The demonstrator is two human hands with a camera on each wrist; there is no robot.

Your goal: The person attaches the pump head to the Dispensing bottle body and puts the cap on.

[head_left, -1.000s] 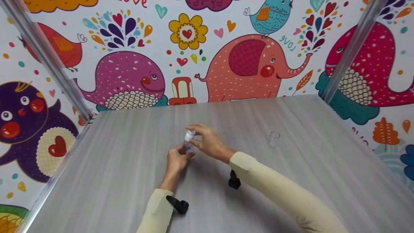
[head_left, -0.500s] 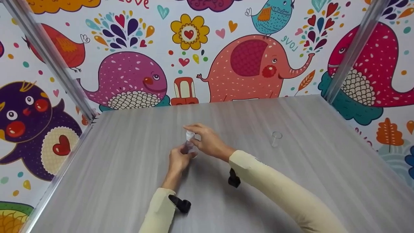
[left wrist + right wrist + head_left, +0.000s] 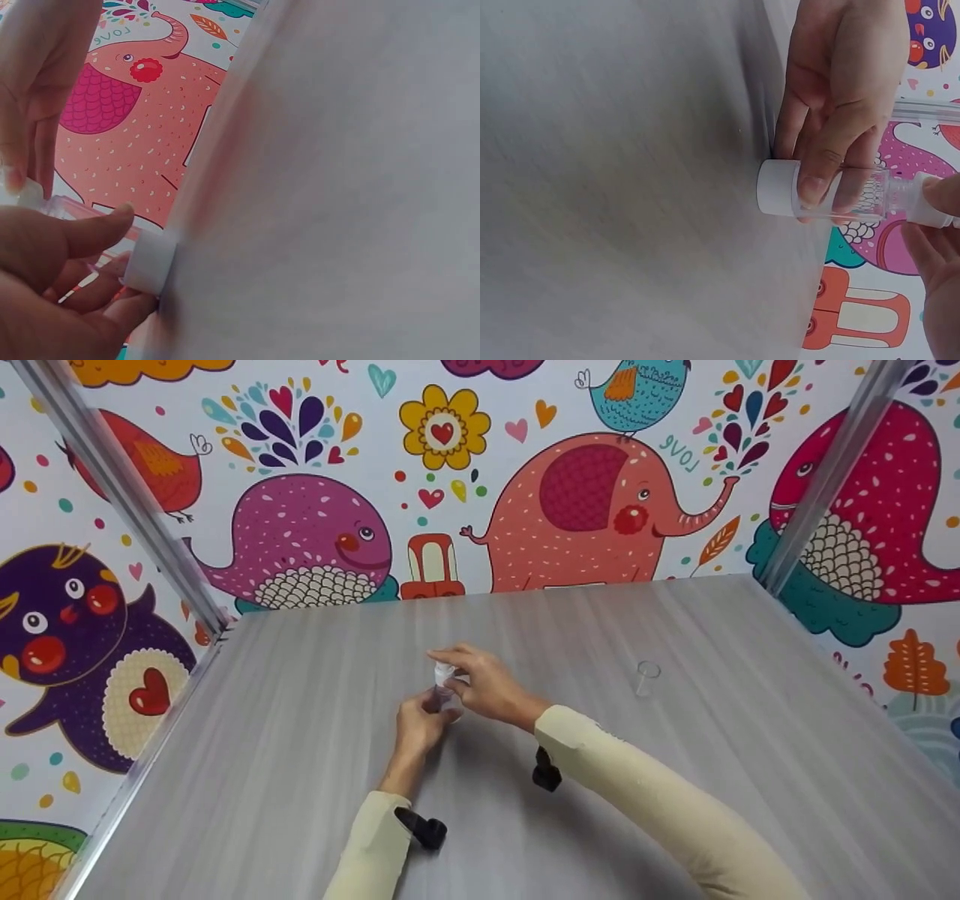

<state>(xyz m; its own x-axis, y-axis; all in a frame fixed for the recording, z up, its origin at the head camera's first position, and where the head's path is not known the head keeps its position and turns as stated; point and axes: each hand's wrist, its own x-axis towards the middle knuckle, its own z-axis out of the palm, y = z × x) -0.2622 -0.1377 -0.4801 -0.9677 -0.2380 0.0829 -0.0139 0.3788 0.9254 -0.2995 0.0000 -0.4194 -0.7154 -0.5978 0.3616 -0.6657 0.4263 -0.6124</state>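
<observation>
A small clear bottle (image 3: 862, 196) with a white base (image 3: 778, 187) stands on the table, its white top piece (image 3: 930, 202) uppermost. Low on the clear body, the left hand (image 3: 418, 727) grips it between thumb and fingers, as the left wrist view also shows near the white base (image 3: 150, 262). At the top, thumb and fingers of the right hand (image 3: 487, 686) pinch the white piece. Part of the clear neck (image 3: 900, 195) shows below that piece in the right wrist view. The fingers hide much of the bottle in the head view.
A clear, cup-shaped cover (image 3: 645, 679) stands on the grey wood-grain table (image 3: 300, 697), to the right of the hands. Printed cartoon panels (image 3: 315, 525) rise behind the table and along both sides, with metal posts (image 3: 127, 502) at the corners.
Both hands keep their holds on the bottle and its white top. The head view has shifted slightly, so table and wall appear a little farther right.
</observation>
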